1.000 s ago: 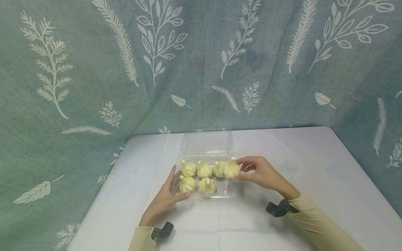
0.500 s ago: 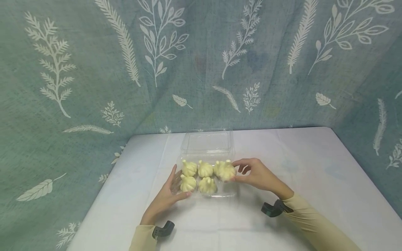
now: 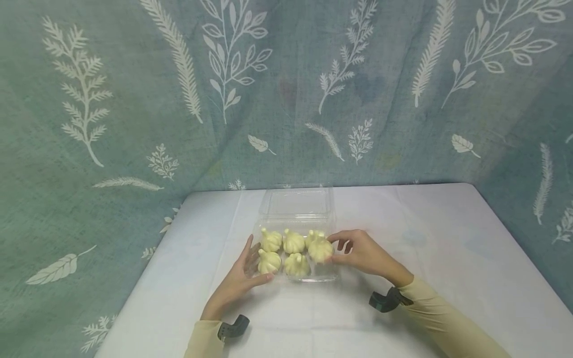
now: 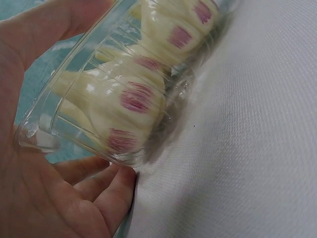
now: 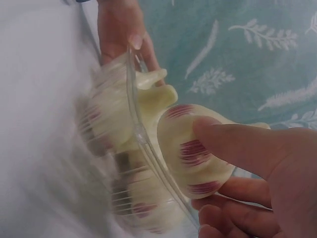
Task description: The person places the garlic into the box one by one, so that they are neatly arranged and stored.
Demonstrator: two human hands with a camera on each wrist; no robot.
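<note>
A clear plastic container (image 3: 319,277) lies on the table with its hinged lid (image 3: 295,203) folded back. Several pale garlic bulbs (image 3: 271,241) sit inside in two rows. My left hand (image 3: 235,282) holds the container at its front left corner, thumb along the front rim and fingers against the left side. Between thumb and fingers, my right hand (image 3: 364,252) pinches another garlic bulb (image 3: 320,251) at the container's right end. In the right wrist view that garlic bulb (image 5: 190,148), marked with purple patches, appears at the container's rim. It partly hides a bulb behind it.
A white cloth covers the table (image 3: 447,258). Behind and beside the table hangs a blue-green curtain (image 3: 286,89) with white leaf prints. Dark camera mounts (image 3: 234,328) are strapped to both wrists.
My right hand has moved left and slightly toward me, carrying the garlic bulb from the container's right edge over its front right spot. The left hand has stayed at the corner.
</note>
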